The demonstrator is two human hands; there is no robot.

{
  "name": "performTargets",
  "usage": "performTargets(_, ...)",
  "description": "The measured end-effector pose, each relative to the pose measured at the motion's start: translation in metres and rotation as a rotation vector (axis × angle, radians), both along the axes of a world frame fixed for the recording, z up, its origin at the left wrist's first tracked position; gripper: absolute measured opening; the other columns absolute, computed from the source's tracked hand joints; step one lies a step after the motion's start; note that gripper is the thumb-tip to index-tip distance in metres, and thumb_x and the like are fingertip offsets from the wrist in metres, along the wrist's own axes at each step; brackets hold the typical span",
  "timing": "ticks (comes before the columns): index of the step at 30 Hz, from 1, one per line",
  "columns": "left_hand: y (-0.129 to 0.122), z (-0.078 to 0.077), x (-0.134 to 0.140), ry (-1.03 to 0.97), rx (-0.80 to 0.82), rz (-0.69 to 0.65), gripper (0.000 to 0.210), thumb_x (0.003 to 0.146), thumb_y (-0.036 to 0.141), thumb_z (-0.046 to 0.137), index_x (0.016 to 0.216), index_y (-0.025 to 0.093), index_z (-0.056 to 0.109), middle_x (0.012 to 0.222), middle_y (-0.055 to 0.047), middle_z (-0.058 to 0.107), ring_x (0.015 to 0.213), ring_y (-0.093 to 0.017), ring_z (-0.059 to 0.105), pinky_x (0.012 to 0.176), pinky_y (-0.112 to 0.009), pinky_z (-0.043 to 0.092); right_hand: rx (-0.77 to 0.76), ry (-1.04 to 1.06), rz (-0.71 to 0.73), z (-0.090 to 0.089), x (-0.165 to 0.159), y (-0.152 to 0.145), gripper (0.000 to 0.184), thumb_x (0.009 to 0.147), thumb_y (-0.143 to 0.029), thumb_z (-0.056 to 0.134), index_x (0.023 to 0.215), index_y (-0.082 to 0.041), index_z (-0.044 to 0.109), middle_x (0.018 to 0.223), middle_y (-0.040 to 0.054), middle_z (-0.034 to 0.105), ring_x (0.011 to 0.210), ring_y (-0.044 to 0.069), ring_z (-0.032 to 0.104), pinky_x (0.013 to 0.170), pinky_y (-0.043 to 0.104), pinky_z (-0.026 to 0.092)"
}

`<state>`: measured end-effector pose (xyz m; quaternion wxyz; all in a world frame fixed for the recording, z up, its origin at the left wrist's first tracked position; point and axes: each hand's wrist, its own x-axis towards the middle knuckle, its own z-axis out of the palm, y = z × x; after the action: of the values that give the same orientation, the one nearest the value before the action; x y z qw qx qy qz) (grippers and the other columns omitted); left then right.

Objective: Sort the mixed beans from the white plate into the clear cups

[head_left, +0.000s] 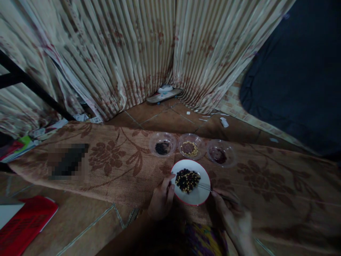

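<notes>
A white plate (204,177) with a red rim lies on the cloth-covered table in front of me. Dark and yellow beans or seeds (187,180) are mixed in a heap on it. My left hand (162,201) grips the plate's left rim, thumb over the edge. In my right hand (231,209) is a thin wire whisk (204,186), its end touching the right side of the heap. Behind the plate stand three clear plastic bowls: one with black seeds (161,148), one with yellow beans (192,149), one with dark red beans (218,155).
A brown floral cloth (119,177) covers the long low table. A blurred dark object (69,161) lies at its left. Striped curtains (144,49) hang behind, with a skateboard (163,95) on the tiled floor. A red bag (32,224) lies lower left.
</notes>
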<state>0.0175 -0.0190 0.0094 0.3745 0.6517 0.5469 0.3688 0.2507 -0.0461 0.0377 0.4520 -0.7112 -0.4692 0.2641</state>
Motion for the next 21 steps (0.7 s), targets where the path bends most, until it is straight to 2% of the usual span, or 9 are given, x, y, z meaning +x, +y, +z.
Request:
performTargets(7, -0.0007, -0.0026, 0.0010, 0.008, 0.000, 0.006, 0.037, 0.098, 0.024, 0.038, 0.132, 0.022, 0.051, 0.118, -0.007, 0.069, 0.105, -0.019, 0.066, 0.094, -0.032, 0.050, 0.015, 0.009, -0.005, -0.0028, -0.0021, 0.0006, 0.030, 0.076, -0.048, 0.070, 0.080, -0.019, 0.076, 0.091, 0.0096, 0.073, 0.088, 0.025, 0.068, 0.076, 0.035, 0.056)
performTargets(12, -0.0006, -0.0011, 0.0010, 0.026, -0.014, 0.002, 0.037, 0.098, 0.025, 0.038, 0.133, 0.021, 0.049, 0.121, -0.007, 0.068, 0.103, -0.018, 0.067, 0.092, -0.030, 0.051, 0.024, 0.011, -0.021, -0.0043, -0.0028, 0.0016, 0.029, 0.074, -0.049, 0.072, 0.078, -0.020, 0.076, 0.087, 0.0082, 0.074, 0.085, 0.024, 0.069, 0.077, 0.035, 0.056)
performTargets(15, -0.0009, 0.0012, 0.0012, 0.034, -0.010, 0.001, 0.037, 0.098, 0.025, 0.037, 0.133, 0.020, 0.049, 0.123, -0.008, 0.068, 0.106, -0.019, 0.066, 0.093, -0.030, 0.051, -0.005, 0.024, -0.065, -0.0033, -0.0037, 0.0013, 0.030, 0.072, -0.050, 0.073, 0.078, -0.021, 0.076, 0.088, 0.0079, 0.075, 0.085, 0.025, 0.070, 0.078, 0.035, 0.056)
performTargets(21, -0.0011, 0.0012, 0.0012, 0.041, -0.020, 0.002, 0.037, 0.098, 0.025, 0.037, 0.132, 0.022, 0.049, 0.119, -0.006, 0.069, 0.097, -0.017, 0.068, 0.090, -0.029, 0.052, -0.064, 0.117, -0.175, -0.0014, -0.0024, -0.0014, 0.037, 0.063, -0.052, 0.078, 0.078, -0.018, 0.076, 0.086, 0.0095, 0.076, 0.081, 0.026, 0.071, 0.071, 0.035, 0.056)
